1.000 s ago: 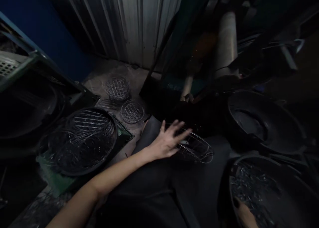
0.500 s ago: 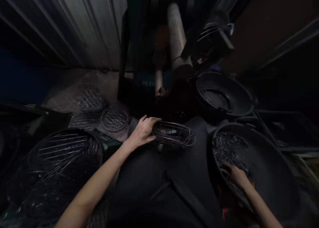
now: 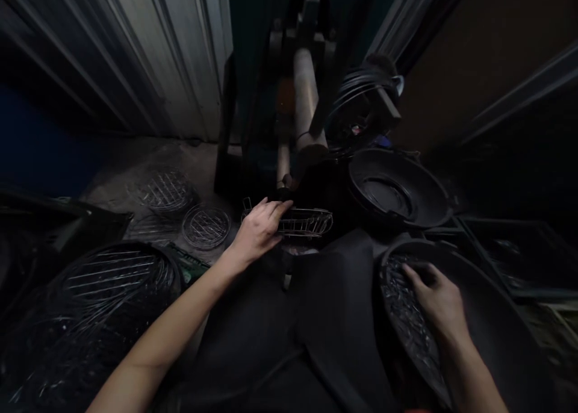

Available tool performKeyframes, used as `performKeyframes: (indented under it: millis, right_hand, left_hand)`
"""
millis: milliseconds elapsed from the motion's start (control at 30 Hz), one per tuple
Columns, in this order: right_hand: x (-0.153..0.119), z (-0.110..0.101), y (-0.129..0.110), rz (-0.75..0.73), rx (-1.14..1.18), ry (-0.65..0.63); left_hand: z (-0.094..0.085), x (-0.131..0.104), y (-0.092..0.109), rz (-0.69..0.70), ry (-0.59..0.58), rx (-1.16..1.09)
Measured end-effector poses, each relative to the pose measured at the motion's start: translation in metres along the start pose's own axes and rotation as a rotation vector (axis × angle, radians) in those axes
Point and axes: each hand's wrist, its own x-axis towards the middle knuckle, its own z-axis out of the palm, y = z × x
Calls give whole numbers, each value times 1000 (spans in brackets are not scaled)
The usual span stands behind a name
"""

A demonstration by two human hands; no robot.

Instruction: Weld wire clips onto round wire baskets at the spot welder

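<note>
My left hand [image 3: 262, 227] is closed on a round wire basket [image 3: 309, 221], held level beneath the end of a machine's rod [image 3: 283, 166]. Part of the wire frame is hidden behind the fingers. Over a large black bowl [image 3: 492, 335] at the right, my right hand [image 3: 436, 292] has its thumb and fingers drawn together. Whatever it may hold is too small and dark to make out. Below that hand, many small metal pieces [image 3: 409, 316] lie along the bowl's left side.
Wire grids [image 3: 206, 226] lie on the floor at the left. A dark tub [image 3: 178, 274] holds more wire grids [image 3: 111, 271]. Behind the right bowl stands another black basin [image 3: 427, 190]. The machine's thick cylinder [image 3: 307, 94] rises at the centre.
The wire basket has turned flatter and moved up and left under the rod with my left hand. My right hand has lifted from the metal pieces. The view has shifted slightly.
</note>
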Motion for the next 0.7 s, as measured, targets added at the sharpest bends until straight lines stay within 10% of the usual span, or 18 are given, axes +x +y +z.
performKeyframes:
  millis: [233,700]
  right_hand:
    - [-31,65,-168,-100,806,-465]
    - [-37,91,-191,-65,845,-392]
  left_hand:
    - [4,5,3,19,7,167]
    - [-2,-5,-5,51,100,264]
